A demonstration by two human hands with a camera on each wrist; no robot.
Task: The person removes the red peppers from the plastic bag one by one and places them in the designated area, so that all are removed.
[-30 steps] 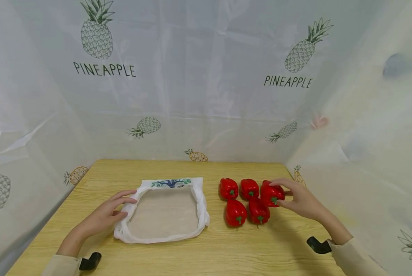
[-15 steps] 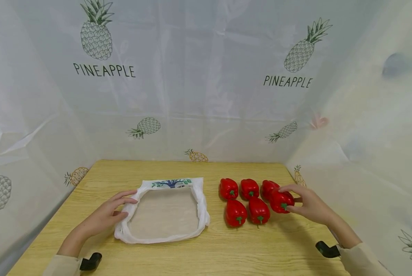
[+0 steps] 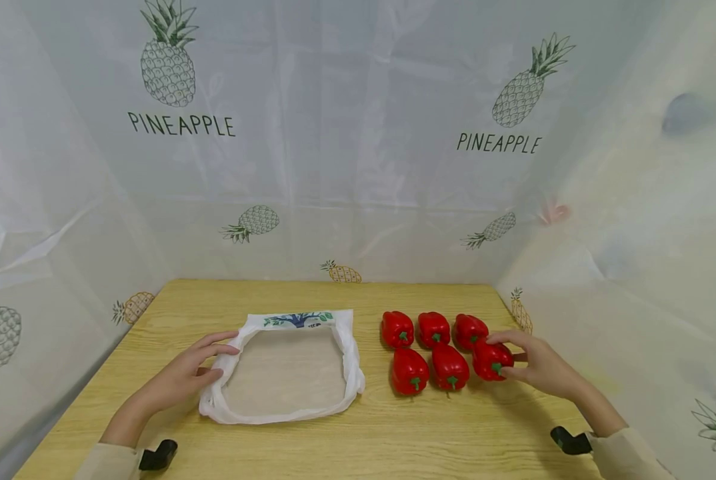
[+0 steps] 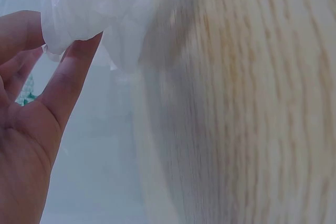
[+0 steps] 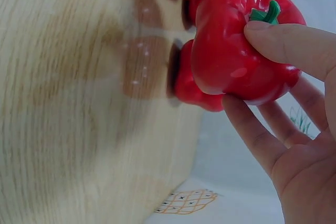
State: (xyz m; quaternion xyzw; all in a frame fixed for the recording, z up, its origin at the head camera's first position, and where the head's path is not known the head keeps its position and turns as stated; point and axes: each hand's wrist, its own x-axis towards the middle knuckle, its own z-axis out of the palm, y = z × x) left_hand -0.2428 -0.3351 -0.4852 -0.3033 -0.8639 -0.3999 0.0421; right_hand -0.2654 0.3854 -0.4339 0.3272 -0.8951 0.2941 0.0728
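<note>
My right hand (image 3: 541, 365) grips a red bell pepper (image 3: 489, 360) by its sides, with the thumb close to its green stem. In the right wrist view this bell pepper (image 5: 226, 45) is between thumb and fingers, another pepper (image 5: 197, 85) lying behind it. More red bell peppers (image 3: 450, 368) lie to its left in two rows. On the left, a white plastic bag (image 3: 351, 363) stands with its mouth spread wide and a blue-green tree print on its far edge. My left hand (image 3: 181, 377) holds the bag's left rim; thin plastic (image 4: 84, 9) lies between thumb and fingers.
The wooden table (image 3: 370, 440) carries everything. A white curtain (image 3: 358, 167) with pineapple prints hangs behind it and along both sides. Black wrist mounts (image 3: 159, 455) stick out at both sleeves.
My right hand has moved a pepper right and toward me, from over the back-row pepper at the right to the front row's right end. The left hand and the bag stay in place.
</note>
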